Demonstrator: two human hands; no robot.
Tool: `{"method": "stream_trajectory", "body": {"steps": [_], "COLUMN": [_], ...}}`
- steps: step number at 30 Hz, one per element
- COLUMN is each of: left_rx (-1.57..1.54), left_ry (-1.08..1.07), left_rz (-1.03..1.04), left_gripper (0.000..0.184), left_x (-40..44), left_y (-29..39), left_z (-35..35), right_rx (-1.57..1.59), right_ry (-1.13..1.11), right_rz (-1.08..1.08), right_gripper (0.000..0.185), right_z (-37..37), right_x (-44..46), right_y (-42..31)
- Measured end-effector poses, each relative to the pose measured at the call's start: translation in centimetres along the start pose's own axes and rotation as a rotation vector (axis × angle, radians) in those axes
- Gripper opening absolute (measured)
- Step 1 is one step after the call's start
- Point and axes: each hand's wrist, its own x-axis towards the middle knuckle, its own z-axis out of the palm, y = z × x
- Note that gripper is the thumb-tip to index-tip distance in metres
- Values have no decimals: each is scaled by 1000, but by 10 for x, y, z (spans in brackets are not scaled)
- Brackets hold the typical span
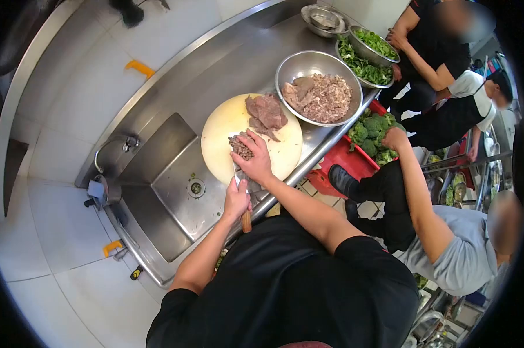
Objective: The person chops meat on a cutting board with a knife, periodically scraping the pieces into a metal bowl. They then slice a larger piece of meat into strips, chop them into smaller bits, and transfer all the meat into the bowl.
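- Meat (266, 112), brown and moist-looking, lies in a large lump on the round, pale cutting board (215, 119).
- Chopped meat (239, 146), in small crumbly bits, sits beside it under the right hand (254, 156), whose fingers are open and laid over the bits.
- Knife (246, 221) with a wooden handle and metal blade; the left hand's (236, 201) fingers are closed around it, the blade reaching onto the board.
- Shiny steel counter (215, 72) holds the board, with a rectangular sink (178, 200) alongside; white tiles (70, 98) line the wall.
- Wide metal bowl (281, 69) contains minced meat and larger pieces.
- Smaller bowls (389, 57) hold leafy greens (373, 42).
- Red crate (336, 165) below holds broccoli (369, 129), which a co-worker's hand (395, 139) touches.
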Motion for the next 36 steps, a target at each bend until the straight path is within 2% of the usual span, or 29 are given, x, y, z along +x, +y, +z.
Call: {"method": "stream_trajectory", "body": {"steps": [7, 13, 16, 17, 18, 19, 22, 24, 25, 26, 29, 33, 35, 36], "left_rx": [248, 486, 659, 714, 650, 633, 561, 483, 442, 444, 582, 528, 377, 318], "left_ry": [-108, -205, -234, -253, -253, -244, -227, -280, -303, -342, -425, -417, -367, -327], "left_rz": [200, 330, 289, 279, 148, 121, 56, 4, -21, -24, 4, 43, 24, -4], "left_gripper": [17, 20, 24, 24, 26, 28, 30, 31, 31, 28, 25, 27, 24, 23], "left_x": [19, 73, 133, 154, 160, 170, 193, 205, 211, 216, 213, 160, 134, 121], "left_y": [89, 169, 183, 183, 193, 192, 196, 198, 198, 198, 203, 206, 190, 183], "left_z": [51, 154, 204, 218, 231, 240, 255, 263, 265, 267, 254, 202, 153, 127], "right_rx": [1, -49, 69, 80, 24, -32, -264, -353, -394, -359, -415, -679, -639, -654], "right_ry": [228, 466, 558, 559, 553, 545, 444, 312, 245, 167, 249, 203, 196, 274], "right_rz": [-20, 28, 154, 272, 348, 421, 199, 158, 135, 202, 284, 196, 176, 56], "right_gripper": [55, 51, 45, 44, 46, 47, 62, 73, 79, 88, 88, 70, 64, 54], "right_z": [-64, -149, -179, -189, -199, -207, -212, -199, -194, -190, -183, -202, -209, -209], "right_x": [80, 164, 196, 200, 199, 200, 189, 186, 187, 192, 213, 241, 246, 248], "right_y": [-4, 60, 122, 143, 167, 182, 202, 201, 199, 203, 229, 272, 251, 230]}}
